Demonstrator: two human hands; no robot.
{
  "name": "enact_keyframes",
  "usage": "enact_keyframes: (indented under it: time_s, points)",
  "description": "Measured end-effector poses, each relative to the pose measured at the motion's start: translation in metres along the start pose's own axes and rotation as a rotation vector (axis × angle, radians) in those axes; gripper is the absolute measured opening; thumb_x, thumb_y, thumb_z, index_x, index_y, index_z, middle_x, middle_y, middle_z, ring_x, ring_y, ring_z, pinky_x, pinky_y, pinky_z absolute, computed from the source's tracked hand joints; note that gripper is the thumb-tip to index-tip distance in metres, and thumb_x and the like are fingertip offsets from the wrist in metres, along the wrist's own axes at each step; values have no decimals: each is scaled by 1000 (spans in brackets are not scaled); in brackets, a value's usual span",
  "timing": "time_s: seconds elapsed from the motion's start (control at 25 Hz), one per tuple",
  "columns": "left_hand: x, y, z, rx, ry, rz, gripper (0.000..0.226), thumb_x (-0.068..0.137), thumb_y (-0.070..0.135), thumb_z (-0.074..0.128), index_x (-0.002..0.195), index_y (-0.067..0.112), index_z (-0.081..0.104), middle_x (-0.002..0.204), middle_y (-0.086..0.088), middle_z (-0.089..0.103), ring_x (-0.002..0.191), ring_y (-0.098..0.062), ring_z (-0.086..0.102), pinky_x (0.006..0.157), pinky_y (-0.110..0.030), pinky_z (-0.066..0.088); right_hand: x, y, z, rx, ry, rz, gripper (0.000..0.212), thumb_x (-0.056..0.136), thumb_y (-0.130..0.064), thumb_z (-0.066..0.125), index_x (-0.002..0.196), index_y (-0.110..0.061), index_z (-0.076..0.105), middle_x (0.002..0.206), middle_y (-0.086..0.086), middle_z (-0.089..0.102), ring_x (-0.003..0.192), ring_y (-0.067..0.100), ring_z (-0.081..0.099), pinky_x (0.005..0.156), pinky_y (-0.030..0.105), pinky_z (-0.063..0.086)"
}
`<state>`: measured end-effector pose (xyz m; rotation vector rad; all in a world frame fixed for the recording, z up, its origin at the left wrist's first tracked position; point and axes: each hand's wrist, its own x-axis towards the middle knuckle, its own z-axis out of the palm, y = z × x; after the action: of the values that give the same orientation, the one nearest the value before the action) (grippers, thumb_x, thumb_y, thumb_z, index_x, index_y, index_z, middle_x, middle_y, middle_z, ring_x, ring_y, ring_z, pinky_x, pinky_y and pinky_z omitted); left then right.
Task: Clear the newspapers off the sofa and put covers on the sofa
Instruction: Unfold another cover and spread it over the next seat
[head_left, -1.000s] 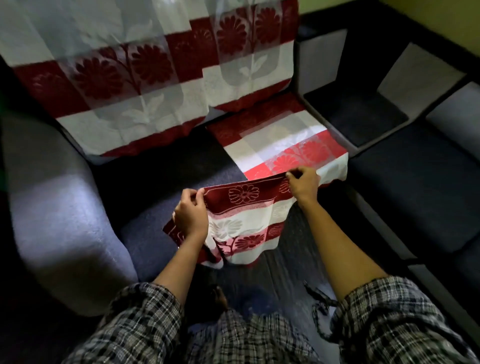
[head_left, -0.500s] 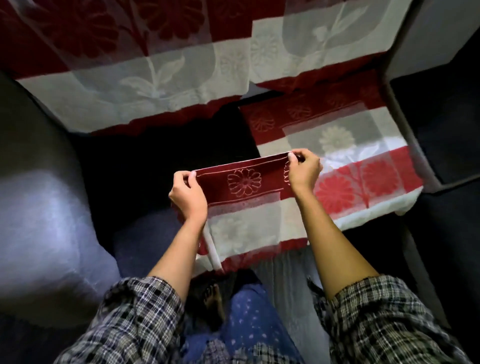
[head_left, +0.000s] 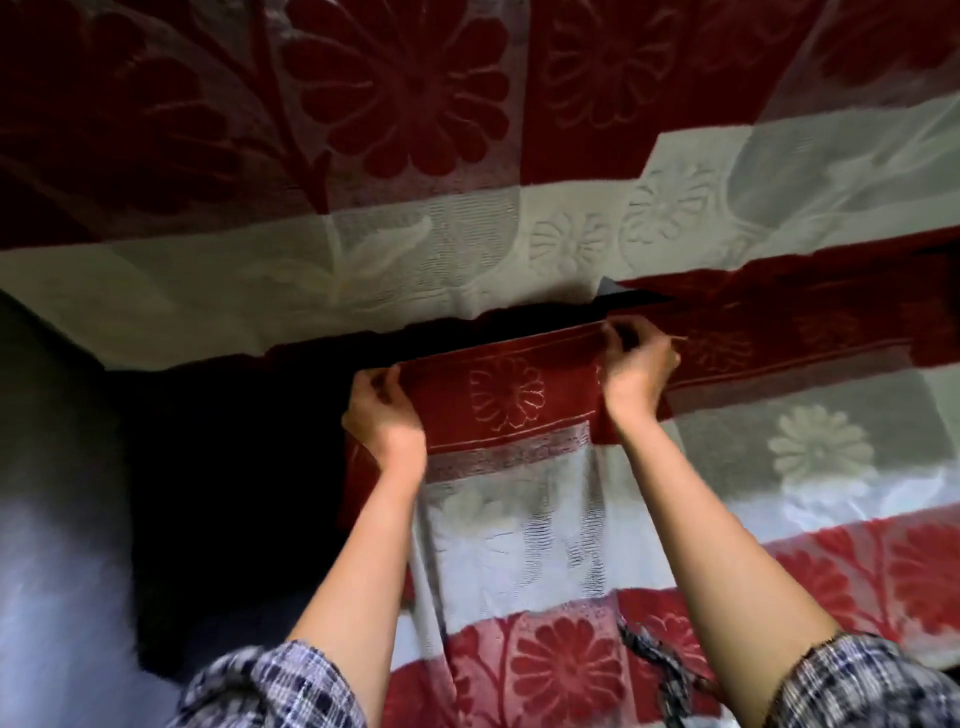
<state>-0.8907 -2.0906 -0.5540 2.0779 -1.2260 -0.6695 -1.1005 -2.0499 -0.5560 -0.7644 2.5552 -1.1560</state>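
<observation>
SOFA GETS ITS COVERS: We look down on two bare hands stretching a red-and-white flowered cover over the dark seat of a sofa. The left hand curls its fingers round the cover's upper left corner. The right hand pinches the upper right corner between thumb and fingers. The top red band runs taut between them near the seat's rear edge, and the rest of the cloth falls toward the front edge and the person.

A matching seat cover lies flat on the right half of the seat, just beside the held one; we cannot tell whether the two overlap. A back cover of the same pattern hangs down the sofa's back, its lower edge just above the hands. The left part of the seat shows bare and dark. A pale, rounded armrest closes the left end. Checked sleeves frame the lower corners, and the light is dim.
</observation>
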Motion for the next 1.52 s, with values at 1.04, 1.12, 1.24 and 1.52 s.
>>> enact_keyframes:
  time_s: [1.04,1.12,1.24,1.52]
  points:
    - [-17,-39,100,715,-578,355,61,98,40,31,149,17,7,158,-8,5,145,-24,-1,116,-44,-3,-31,96,69,-536,-469,-425,64,95,-46,22,147,-8,22,156,13,10,144,27,2,116,47,2]
    - [-21,-47,94,632,-530,471,58,97,32,33,148,11,15,156,-14,12,145,-28,6,116,-43,0,-33,93,65,-490,-444,-419,62,96,-44,22,146,-7,24,155,13,11,143,23,0,116,44,-1]
    - [-43,-64,82,493,-698,724,55,90,26,32,141,5,36,149,-18,29,140,-34,24,114,-45,12,-60,97,55,-465,-362,-364,55,96,-34,28,139,-2,37,150,19,26,141,29,16,115,46,11]
    - [-69,-131,23,515,-949,897,62,81,25,26,136,1,43,145,-20,38,137,-33,31,116,-37,13,-209,129,31,-531,-258,-135,52,90,-25,32,134,1,43,143,22,39,134,34,36,110,49,27]
